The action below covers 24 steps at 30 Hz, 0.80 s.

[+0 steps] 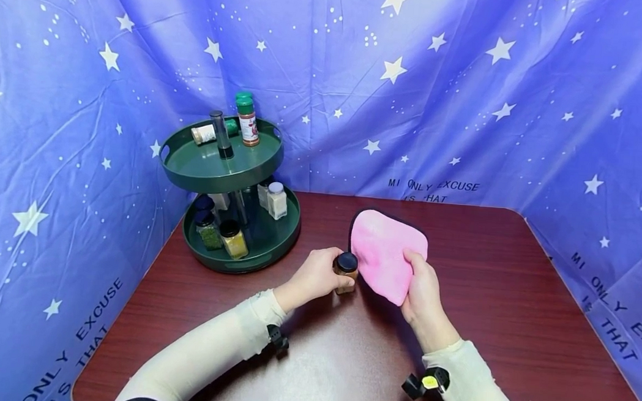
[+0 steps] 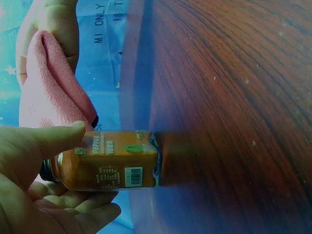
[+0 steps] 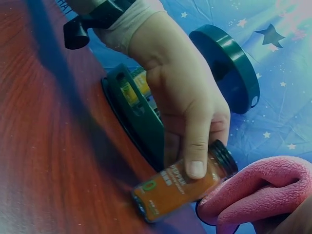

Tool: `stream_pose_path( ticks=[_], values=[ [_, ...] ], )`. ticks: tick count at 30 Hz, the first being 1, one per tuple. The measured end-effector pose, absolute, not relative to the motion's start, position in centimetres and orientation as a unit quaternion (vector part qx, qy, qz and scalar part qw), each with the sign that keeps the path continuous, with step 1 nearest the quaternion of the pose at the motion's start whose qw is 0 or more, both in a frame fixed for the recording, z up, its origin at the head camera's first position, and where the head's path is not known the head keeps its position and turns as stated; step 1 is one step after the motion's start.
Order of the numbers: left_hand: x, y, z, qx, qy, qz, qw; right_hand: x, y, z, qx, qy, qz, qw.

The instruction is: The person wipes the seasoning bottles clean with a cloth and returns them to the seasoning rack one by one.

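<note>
My left hand (image 1: 318, 276) grips a square spice jar (image 2: 114, 163) with a black lid and orange-brown contents; "pepper" can be read on its label. In the head view the jar stands roughly upright at the middle of the table, thumb across its front. Just right of it, my right hand (image 1: 423, 288) holds a pink cloth (image 1: 381, 250) with a dark edge, thumb on top and the other fingers hidden beneath. The cloth (image 3: 273, 185) hangs close beside the jar's lid; whether they touch I cannot tell.
A green two-tier round rack (image 1: 245, 174) stands at the back left. On its upper tier are green-capped bottles (image 1: 248, 122), one lying down. Its lower tier holds several jars, among them a yellow one (image 1: 233, 239) and a white-capped one (image 1: 277, 201). A starry blue curtain (image 1: 319, 53) surrounds the table.
</note>
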State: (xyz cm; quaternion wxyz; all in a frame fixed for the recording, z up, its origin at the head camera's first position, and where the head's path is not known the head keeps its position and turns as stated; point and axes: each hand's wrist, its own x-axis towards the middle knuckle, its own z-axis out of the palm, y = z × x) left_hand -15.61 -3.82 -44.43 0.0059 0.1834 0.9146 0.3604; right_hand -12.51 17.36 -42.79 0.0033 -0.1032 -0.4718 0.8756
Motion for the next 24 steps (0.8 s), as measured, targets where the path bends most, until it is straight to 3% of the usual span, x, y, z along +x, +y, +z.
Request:
stream_pose_path(
  ticks=[9, 16, 24],
  values=[
    [-16.1, -4.2, -45.0, 0.178, 0.889, 0.42, 0.041, -12.1, 15.5, -43.4, -0.074, -0.492, 0.865, 0.057],
    [-16.1, -4.2, -45.0, 0.186, 0.887, 0.422, 0.027, -12.1, 13.9, -44.8, -0.078, -0.534, 0.839, 0.068],
    [-16.1, -4.3, -45.1, 0.193, 0.884, 0.424, 0.027, -12.2, 13.4, -47.7, -0.151, -0.579, 0.801, 0.019]
  ],
)
